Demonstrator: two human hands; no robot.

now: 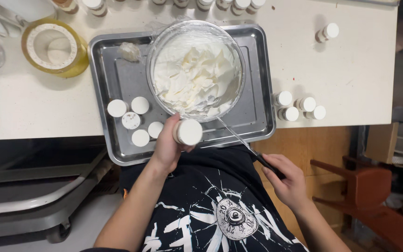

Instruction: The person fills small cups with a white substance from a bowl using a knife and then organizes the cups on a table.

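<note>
Right hand (291, 183): closing around the black handle of a long metal spatula (239, 136), nearest the body at the right, the blade reaching up-left into the bowl, likely to scoop cream.
Left hand (168, 148): gripping a small white jar (188, 132), holding it tilted just at the bowl's near rim, seemingly so the mouth is sitting close to the cream.
Glass bowl (196, 69): sitting on the far middle of the tray, holding white whipped cream, with clear film clinging round its rim.
Steel tray (113, 79): lying at the table's near edge, probably catching spills.
Five small white jars (134, 120): standing clustered on the tray's near left, round tops facing up.
Four capped white bottles (299, 106): lying grouped right of the tray; one more (327, 32) lying farther off.
Yellowish tape roll (54, 48): resting far left on the table.
Row of white bottles (201, 3): lining the far edge.
</note>
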